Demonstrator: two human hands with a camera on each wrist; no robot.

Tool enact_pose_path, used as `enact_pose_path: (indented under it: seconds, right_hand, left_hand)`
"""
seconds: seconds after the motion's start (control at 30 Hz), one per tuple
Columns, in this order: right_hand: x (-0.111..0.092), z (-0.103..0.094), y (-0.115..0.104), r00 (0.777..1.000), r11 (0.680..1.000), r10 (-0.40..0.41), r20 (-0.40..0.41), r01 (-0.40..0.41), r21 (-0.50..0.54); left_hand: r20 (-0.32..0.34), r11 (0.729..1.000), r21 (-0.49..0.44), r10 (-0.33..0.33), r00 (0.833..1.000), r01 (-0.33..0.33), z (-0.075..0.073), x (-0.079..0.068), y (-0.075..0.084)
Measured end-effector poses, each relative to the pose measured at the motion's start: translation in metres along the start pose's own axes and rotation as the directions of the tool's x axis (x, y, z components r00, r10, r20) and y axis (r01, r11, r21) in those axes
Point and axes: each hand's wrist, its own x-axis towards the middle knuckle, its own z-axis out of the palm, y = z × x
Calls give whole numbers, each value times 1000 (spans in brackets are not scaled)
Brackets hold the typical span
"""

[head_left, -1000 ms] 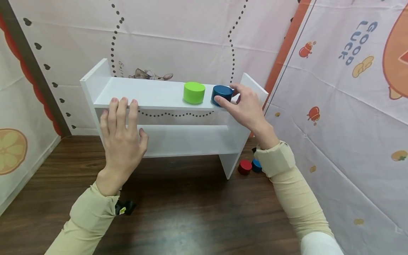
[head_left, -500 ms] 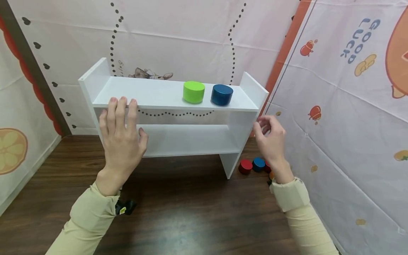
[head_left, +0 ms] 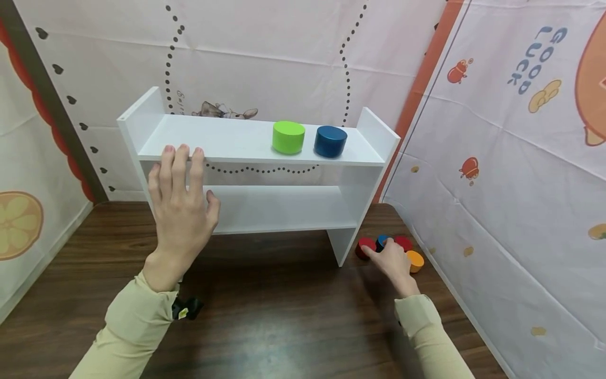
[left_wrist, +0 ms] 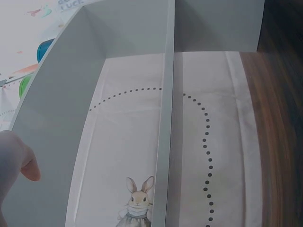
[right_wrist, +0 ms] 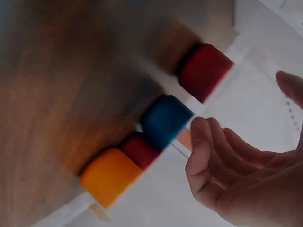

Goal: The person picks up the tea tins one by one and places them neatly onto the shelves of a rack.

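My left hand has its fingers extended, with the fingertips at the front edge of a two-tier white shelf. A green cylinder block and a dark blue cylinder block stand side by side on the top board. Down by the shelf's right foot, my right hand hovers over several blocks with nothing in its grasp. In the right wrist view its thumb is spread away from the bent fingers. Around it are a red block, a blue block, a second red block and an orange block.
The shelf and the loose blocks stand on a dark wooden tabletop. Printed cloth hangs behind the shelf, and another cloth wall runs close along the right edge. The shelf's right side panel rises beside the loose blocks.
My right hand has let go of the dark blue block on the top board, then moved right and down to the loose blocks. The left hand has stayed in place.
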Motion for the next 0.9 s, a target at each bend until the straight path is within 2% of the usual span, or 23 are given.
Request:
enact_pose_path:
  seconds: [0.13, 0.3, 0.6, 0.9]
  right_hand:
    - [2, 7, 4, 996, 998, 60, 72, -58, -35]
    - [10, 13, 6, 992, 996, 82, 101, -79, -34]
    - [22, 29, 10, 995, 999, 32, 98, -34, 20]
    - [24, 39, 9, 997, 997, -21, 79, 15, 74]
  left_hand:
    - [-7, 1000, 0, 0, 1000, 0, 0, 0, 0]
    - [-13, 1000, -3, -2, 1000, 2, 0, 0, 0]
    - [-6, 1000, 0, -3, 1000, 3, -1, 0, 1]
    - [4, 1000, 10, 2, 1000, -2, -2, 0, 1]
